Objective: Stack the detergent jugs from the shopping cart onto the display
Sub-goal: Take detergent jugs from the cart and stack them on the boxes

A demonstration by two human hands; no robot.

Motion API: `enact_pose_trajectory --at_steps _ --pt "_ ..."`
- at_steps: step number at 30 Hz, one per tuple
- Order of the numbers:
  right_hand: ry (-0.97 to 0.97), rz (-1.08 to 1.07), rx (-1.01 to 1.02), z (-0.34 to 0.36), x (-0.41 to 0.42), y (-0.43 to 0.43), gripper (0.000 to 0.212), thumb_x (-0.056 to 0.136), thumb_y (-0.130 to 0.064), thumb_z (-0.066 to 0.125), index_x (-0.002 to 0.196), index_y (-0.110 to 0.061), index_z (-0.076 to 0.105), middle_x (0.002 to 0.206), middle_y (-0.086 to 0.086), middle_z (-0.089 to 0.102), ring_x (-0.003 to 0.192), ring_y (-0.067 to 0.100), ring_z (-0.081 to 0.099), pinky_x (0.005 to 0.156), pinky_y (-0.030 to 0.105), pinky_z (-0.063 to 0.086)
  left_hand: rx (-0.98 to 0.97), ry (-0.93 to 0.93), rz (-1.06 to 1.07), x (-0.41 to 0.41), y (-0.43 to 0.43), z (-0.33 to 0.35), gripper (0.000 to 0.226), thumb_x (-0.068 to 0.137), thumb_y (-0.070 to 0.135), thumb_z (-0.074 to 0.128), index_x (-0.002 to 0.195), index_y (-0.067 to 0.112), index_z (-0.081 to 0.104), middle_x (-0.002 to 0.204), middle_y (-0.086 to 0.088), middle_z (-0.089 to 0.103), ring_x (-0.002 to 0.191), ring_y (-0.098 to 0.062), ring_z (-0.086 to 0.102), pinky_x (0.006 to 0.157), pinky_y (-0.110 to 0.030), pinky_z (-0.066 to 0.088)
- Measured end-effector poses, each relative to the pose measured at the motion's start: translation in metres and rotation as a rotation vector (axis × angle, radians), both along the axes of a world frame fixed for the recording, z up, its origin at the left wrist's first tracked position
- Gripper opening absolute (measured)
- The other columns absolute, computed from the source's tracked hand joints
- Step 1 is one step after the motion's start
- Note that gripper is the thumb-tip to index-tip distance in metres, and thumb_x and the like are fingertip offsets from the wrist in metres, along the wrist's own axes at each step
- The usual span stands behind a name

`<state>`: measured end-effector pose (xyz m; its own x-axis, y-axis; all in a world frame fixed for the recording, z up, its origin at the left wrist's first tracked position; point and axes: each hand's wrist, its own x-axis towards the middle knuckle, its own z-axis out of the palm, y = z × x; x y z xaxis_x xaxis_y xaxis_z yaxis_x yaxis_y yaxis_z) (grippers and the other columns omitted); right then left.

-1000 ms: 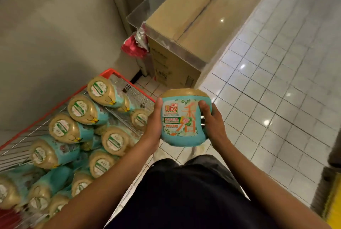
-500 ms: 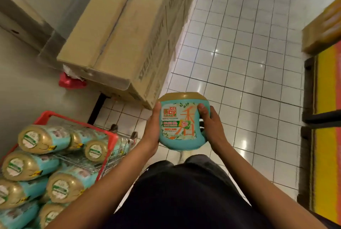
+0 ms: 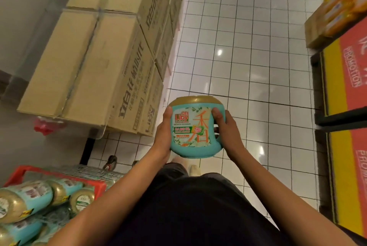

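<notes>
I hold a teal detergent jug [image 3: 193, 126] with a gold lid upright in front of my waist, above the tiled floor. My left hand [image 3: 163, 132] grips its left side and my right hand [image 3: 226, 130] grips its right side, thumb across the label. The red shopping cart [image 3: 59, 174] sits at the lower left, with several more teal jugs [image 3: 29, 200] lying on their sides in it. A red and yellow display base [image 3: 345, 87] marked PROMOTION runs along the right edge.
Stacked cardboard boxes [image 3: 95, 61] stand at the left, reaching past the cart. Yellow packaged goods [image 3: 341, 3] sit on the display at the top right. White tiled floor [image 3: 248, 47] lies between boxes and display. My feet show below the jug.
My view has swung right, away from the cart and toward the aisle and the display. The jug stays held in both hands in front of me.
</notes>
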<state>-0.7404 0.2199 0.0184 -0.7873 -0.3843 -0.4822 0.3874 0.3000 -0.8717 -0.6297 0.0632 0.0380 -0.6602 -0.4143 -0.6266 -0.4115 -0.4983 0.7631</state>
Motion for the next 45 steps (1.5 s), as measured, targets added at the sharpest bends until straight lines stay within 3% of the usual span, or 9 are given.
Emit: enact_pose_trajectory --at_steps 4,12,18,23,30,35,39,42,45 --pt "0.015 -0.036 0.007 0.003 -0.047 -0.026 0.063 0.097 -0.071 0.052 0.129 -0.017 0.058 0.111 -0.001 0.077 0.091 0.008 0.078 0.064 0.021 0.060 -0.003 0.007 -0.032 -0.052 -0.030 -0.002 0.082 0.086 0.087 0.045 0.131 0.025 0.072 0.123 -0.011 0.078 0.115 -0.033 0.075 0.106 -0.063 0.053" --pt "0.025 -0.093 0.026 0.019 -0.139 -0.091 0.081 0.073 -0.085 0.055 0.123 -0.022 0.062 0.108 0.000 0.078 0.092 0.013 0.078 0.066 0.024 0.061 0.064 0.070 -0.089 -0.151 -0.103 -0.007 0.084 0.074 0.098 0.054 0.121 0.033 0.078 0.122 -0.012 0.078 0.114 -0.035 0.075 0.105 -0.066 0.053" --pt "0.005 -0.113 0.049 0.016 -0.199 -0.130 0.072 0.080 -0.081 0.055 0.120 -0.021 0.060 0.111 0.002 0.076 0.090 0.007 0.077 0.064 0.021 0.060 0.072 0.015 -0.109 -0.218 -0.145 -0.004 0.083 0.083 0.090 0.047 0.127 0.025 0.075 0.122 -0.014 0.077 0.114 -0.035 0.075 0.108 -0.062 0.052" --pt "-0.001 -0.055 0.075 0.012 -0.260 -0.156 0.083 0.071 -0.089 0.051 0.123 -0.024 0.060 0.112 -0.002 0.076 0.093 0.007 0.077 0.067 0.023 0.061 0.064 -0.008 -0.082 -0.271 -0.167 -0.012 0.087 0.078 0.095 0.046 0.125 0.029 0.076 0.120 -0.011 0.079 0.112 -0.031 0.076 0.106 -0.061 0.054" --pt "0.014 0.105 0.049 0.010 -0.367 -0.201 0.072 0.086 -0.079 0.048 0.123 -0.019 0.064 0.107 0.000 0.078 0.092 0.006 0.077 0.066 0.020 0.060 0.043 -0.005 0.062 -0.356 -0.196 -0.008 0.076 0.093 0.083 0.039 0.129 0.027 0.074 0.123 -0.013 0.077 0.115 -0.033 0.075 0.106 -0.062 0.053" --pt "0.021 0.298 0.042 0.021 -0.438 -0.241 0.084 0.076 -0.088 0.048 0.122 -0.019 0.063 0.105 -0.001 0.078 0.092 0.006 0.077 0.065 0.020 0.060 0.058 -0.024 0.228 -0.402 -0.211 0.001 0.079 0.095 0.079 0.033 0.135 0.023 0.070 0.125 -0.013 0.076 0.116 -0.034 0.074 0.107 -0.064 0.053" --pt "0.002 0.468 0.023 0.026 -0.476 -0.281 0.069 0.092 -0.082 0.050 0.125 -0.022 0.063 0.109 -0.001 0.079 0.096 0.012 0.078 0.070 0.027 0.064 0.047 -0.025 0.365 -0.420 -0.225 0.009 0.081 0.092 0.083 0.034 0.133 0.024 0.072 0.125 -0.013 0.076 0.116 -0.035 0.074 0.106 -0.062 0.053" --pt "0.000 0.580 0.028 0.025 -0.489 -0.319 0.062 0.095 -0.074 0.049 0.126 -0.021 0.063 0.110 0.001 0.079 0.097 0.014 0.078 0.078 0.036 0.067 0.043 -0.016 0.507 -0.422 -0.243 0.010 0.071 0.097 0.080 0.035 0.123 0.030 0.078 0.122 -0.012 0.078 0.113 -0.034 0.075 0.103 -0.059 0.057" --pt "-0.008 0.671 0.011 0.026 -0.491 -0.357 0.059 0.095 -0.072 0.049 0.121 -0.021 0.065 0.105 -0.001 0.080 0.094 0.014 0.079 0.073 0.031 0.065 0.030 -0.006 0.590 -0.418 -0.268 0.011 0.068 0.096 0.079 0.037 0.118 0.032 0.080 0.120 -0.010 0.079 0.111 -0.032 0.076 0.089 -0.045 0.065"
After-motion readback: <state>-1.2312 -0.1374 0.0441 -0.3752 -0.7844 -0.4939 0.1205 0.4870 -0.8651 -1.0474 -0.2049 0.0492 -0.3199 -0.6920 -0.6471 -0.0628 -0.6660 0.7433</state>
